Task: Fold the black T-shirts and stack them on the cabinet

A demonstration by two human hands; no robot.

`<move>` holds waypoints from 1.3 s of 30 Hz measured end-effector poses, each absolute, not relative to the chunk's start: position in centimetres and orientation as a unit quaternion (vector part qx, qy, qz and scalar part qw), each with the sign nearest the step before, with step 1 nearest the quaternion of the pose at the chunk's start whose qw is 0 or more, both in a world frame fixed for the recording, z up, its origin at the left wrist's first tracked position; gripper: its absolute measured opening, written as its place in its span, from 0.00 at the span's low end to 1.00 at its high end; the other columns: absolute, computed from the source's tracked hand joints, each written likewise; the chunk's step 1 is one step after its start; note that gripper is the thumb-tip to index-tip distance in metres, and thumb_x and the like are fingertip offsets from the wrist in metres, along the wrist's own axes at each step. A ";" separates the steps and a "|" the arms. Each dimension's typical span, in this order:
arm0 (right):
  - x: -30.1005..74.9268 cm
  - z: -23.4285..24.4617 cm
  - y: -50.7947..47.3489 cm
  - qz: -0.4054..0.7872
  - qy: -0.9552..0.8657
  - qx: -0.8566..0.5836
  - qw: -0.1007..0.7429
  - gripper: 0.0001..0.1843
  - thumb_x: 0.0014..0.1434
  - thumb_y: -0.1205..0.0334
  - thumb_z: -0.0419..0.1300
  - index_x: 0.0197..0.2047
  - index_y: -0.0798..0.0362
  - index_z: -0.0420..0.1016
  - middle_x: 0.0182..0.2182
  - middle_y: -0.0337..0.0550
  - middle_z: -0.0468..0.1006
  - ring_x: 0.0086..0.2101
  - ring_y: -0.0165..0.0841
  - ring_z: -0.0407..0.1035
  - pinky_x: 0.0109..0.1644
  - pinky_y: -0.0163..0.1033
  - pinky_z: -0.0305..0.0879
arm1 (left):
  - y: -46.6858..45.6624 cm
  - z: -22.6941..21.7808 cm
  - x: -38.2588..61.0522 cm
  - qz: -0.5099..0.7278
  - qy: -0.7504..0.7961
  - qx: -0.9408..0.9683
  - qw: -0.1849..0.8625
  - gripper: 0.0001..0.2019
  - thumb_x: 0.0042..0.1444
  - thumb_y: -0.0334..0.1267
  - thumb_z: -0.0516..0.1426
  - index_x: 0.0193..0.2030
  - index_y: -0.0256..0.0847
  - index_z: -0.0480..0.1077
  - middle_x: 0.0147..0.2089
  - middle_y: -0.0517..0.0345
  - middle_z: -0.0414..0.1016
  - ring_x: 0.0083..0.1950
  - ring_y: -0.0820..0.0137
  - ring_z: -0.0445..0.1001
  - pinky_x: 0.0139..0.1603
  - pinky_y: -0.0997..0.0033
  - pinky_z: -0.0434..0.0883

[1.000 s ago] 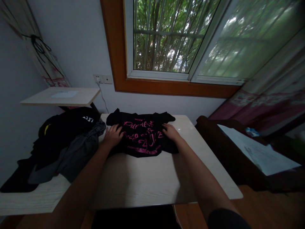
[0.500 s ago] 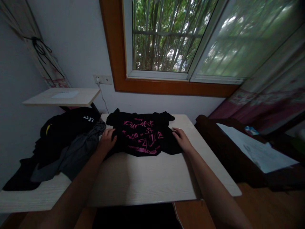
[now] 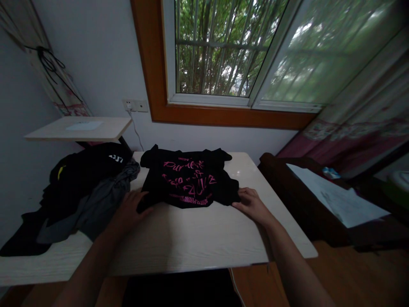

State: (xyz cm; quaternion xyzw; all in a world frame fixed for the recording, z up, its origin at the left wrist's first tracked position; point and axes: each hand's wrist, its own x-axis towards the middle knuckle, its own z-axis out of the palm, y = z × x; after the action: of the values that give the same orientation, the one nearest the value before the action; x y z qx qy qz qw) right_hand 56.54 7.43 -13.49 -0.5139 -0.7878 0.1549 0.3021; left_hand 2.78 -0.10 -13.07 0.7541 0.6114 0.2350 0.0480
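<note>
Since half a second ago, both hands have slid nearer along the sides of the black T-shirt (image 3: 188, 179), which lies in about the same place. In the head view, the shirt is spread, pink lettering up, at the far side of the pale worktop (image 3: 198, 238), below the window (image 3: 230, 51). The left hand (image 3: 132, 209) is at its near left corner, thumb and fingers on either side of the cloth; the right hand (image 3: 252, 205) touches the right sleeve's near corner with thumb and fingertips. Whether either hand's fingers pinch the fabric, I cannot tell. Left of the shirt, dark clothes (image 3: 83, 183) lie heaped beside a small raised shelf (image 3: 111, 128) carrying a paper (image 3: 84, 125).
</note>
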 end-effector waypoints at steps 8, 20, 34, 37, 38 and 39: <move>55.0 -12.8 7.3 0.310 -0.676 -0.502 0.441 0.18 0.57 0.43 0.67 0.40 0.48 0.80 0.44 0.45 0.78 0.49 0.43 0.70 0.60 0.53 0.64 | 0.0 -14.3 1.5 0.284 0.623 0.727 0.047 0.08 0.59 0.40 0.57 0.42 0.42 0.72 0.48 0.49 0.75 0.54 0.54 0.70 0.59 0.49 0.68; 53.0 -8.7 7.8 0.398 -0.395 -0.521 0.643 0.23 0.53 0.40 0.70 0.44 0.45 0.73 0.35 0.33 0.74 0.35 0.29 0.69 0.40 0.32 0.68 | -0.5 -12.3 0.0 0.544 0.712 0.435 0.084 0.17 0.59 0.53 0.57 0.47 0.43 0.70 0.47 0.53 0.73 0.51 0.59 0.73 0.56 0.57 0.69; 58.6 -9.1 6.2 0.520 -0.465 -0.617 0.364 0.26 0.55 0.49 0.68 0.56 0.44 0.73 0.43 0.46 0.84 0.40 0.45 0.81 0.43 0.47 0.78 | -1.1 -11.1 -2.7 0.540 0.554 0.508 0.378 0.26 0.39 0.49 0.70 0.44 0.42 0.72 0.33 0.54 0.80 0.38 0.62 0.79 0.39 0.64 0.74; 60.2 -9.6 6.2 0.502 -0.475 -0.641 0.336 0.36 0.54 0.48 0.68 0.64 0.45 0.67 0.43 0.49 0.84 0.40 0.46 0.81 0.40 0.47 0.77 | -1.7 -11.4 -2.4 0.573 0.534 0.460 0.418 0.19 0.46 0.47 0.65 0.42 0.40 0.74 0.25 0.59 0.74 0.25 0.70 0.72 0.28 0.70 0.68; 60.7 -9.8 6.3 0.488 -0.481 -0.647 0.335 0.38 0.53 0.47 0.68 0.65 0.45 0.65 0.42 0.49 0.84 0.39 0.46 0.81 0.39 0.46 0.77 | -1.9 -11.6 -2.2 0.598 0.530 0.435 0.416 0.17 0.48 0.47 0.64 0.42 0.39 0.74 0.22 0.62 0.71 0.21 0.73 0.67 0.25 0.72 0.65; 61.1 -10.0 6.5 0.467 -0.491 -0.654 0.337 0.39 0.53 0.46 0.68 0.65 0.45 0.66 0.42 0.49 0.84 0.39 0.45 0.80 0.39 0.45 0.76 | -1.9 -11.8 -2.0 0.621 0.528 0.411 0.408 0.15 0.50 0.46 0.63 0.41 0.39 0.74 0.21 0.64 0.69 0.18 0.76 0.62 0.24 0.73 0.63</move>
State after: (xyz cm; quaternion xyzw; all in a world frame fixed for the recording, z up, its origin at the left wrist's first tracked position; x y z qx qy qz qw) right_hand 61.06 6.48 -10.00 -0.6541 -0.4905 0.4668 0.3370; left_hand -2.05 -1.93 -11.79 0.4106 0.5283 0.6215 0.4075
